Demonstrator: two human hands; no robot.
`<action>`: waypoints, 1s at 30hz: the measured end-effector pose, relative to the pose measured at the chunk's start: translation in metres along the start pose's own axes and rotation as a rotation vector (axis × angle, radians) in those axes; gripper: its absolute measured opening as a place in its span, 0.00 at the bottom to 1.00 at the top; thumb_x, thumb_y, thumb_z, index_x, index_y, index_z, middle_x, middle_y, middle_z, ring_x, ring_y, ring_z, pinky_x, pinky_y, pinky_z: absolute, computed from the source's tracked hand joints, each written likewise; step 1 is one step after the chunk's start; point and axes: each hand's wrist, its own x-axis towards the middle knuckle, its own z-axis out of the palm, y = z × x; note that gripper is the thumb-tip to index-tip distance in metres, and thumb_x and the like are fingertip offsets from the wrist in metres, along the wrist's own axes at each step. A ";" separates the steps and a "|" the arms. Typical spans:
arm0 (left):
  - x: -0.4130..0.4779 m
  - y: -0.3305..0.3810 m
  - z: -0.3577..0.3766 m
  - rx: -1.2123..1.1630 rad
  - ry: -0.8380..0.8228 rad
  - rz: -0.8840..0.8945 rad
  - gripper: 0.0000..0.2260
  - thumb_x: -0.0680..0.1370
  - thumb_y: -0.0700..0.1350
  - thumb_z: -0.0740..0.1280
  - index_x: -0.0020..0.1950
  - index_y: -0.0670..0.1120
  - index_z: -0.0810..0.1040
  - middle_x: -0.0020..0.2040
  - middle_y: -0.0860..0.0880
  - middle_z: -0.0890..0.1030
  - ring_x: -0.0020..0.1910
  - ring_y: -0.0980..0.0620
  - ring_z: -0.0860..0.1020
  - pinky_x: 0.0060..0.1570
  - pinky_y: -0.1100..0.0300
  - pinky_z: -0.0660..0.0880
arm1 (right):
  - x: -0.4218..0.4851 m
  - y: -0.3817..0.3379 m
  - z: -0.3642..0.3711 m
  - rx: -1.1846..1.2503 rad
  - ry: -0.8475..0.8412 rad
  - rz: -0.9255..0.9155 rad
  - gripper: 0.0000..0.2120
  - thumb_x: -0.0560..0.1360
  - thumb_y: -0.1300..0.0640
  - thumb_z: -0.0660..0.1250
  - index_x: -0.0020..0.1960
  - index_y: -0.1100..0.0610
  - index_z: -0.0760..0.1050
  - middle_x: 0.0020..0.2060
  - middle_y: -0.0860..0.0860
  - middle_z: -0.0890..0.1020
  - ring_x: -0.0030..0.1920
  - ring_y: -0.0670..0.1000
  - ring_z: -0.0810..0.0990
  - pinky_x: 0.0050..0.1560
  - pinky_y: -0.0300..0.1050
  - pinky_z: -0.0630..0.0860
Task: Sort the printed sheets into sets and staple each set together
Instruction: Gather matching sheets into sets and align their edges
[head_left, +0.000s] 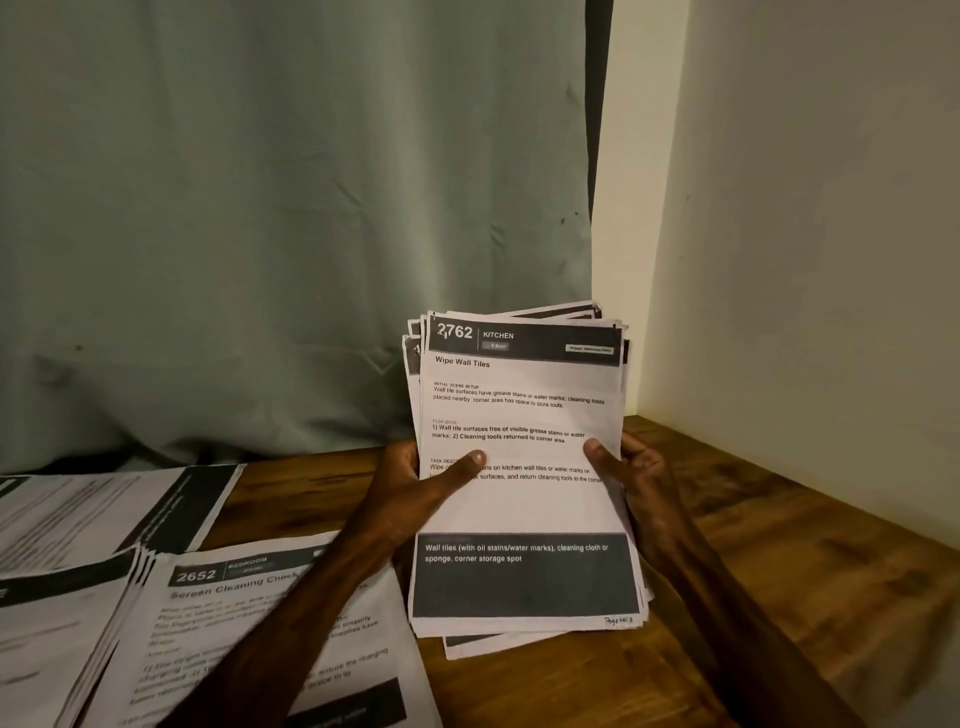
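The main danger, in my judgement, is that the held stack (524, 499) comes apart. Its sheets are not squared: several upper corners stick out behind the front page, and one sheet hangs lower at the bottom edge. A loose sheet could slip out and fall on the desk (779, 597), or on the piles (104, 514) lying at the left, and mix the sets. The cause would be the hold itself, since each grip takes only one side edge, low on the page, so the tall upper half stands free and may bend backward. A second danger is a wrong sort. The pages look much alike — the same dark header band, the same dark box below — and the light is dim, so only the number and the room word tell them apart. The left grip (415, 483) pinches the left edge, thumb (462, 467) flat on the front page and fingers hidden behind. The right grip (631, 467) pinches the right edge in the same way. The stack is held tilted up toward the camera over the right part of the wooden desk, before the curtain (291, 234) and near the wall (805, 208). Whether its lower edge touches the desk I cannot tell. The front page reads 2762, KITCHEN, Wipe Wall Tiles, with a handwritten page note at the lower right corner. Just left of it lies the 2652 sheet (218, 613), headed BEDROOM.
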 end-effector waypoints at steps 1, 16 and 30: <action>0.001 0.000 -0.001 0.009 0.001 0.005 0.10 0.75 0.41 0.76 0.56 0.46 0.84 0.49 0.53 0.88 0.48 0.51 0.87 0.41 0.62 0.82 | 0.000 0.000 0.000 0.008 -0.003 0.002 0.18 0.77 0.58 0.71 0.65 0.60 0.76 0.56 0.61 0.85 0.52 0.69 0.85 0.52 0.64 0.83; 0.019 0.089 -0.017 0.273 -0.001 0.067 0.07 0.76 0.39 0.75 0.53 0.47 0.84 0.56 0.47 0.86 0.50 0.48 0.86 0.54 0.50 0.83 | 0.022 -0.049 0.043 0.028 -0.186 0.068 0.19 0.79 0.62 0.69 0.69 0.61 0.76 0.62 0.60 0.83 0.61 0.66 0.82 0.67 0.66 0.75; -0.055 0.006 -0.111 0.199 0.027 -0.204 0.17 0.76 0.43 0.76 0.64 0.48 0.80 0.56 0.51 0.86 0.54 0.46 0.86 0.60 0.41 0.80 | -0.004 0.054 0.105 0.133 -0.517 0.467 0.22 0.80 0.66 0.64 0.73 0.62 0.72 0.64 0.60 0.82 0.56 0.63 0.85 0.58 0.58 0.81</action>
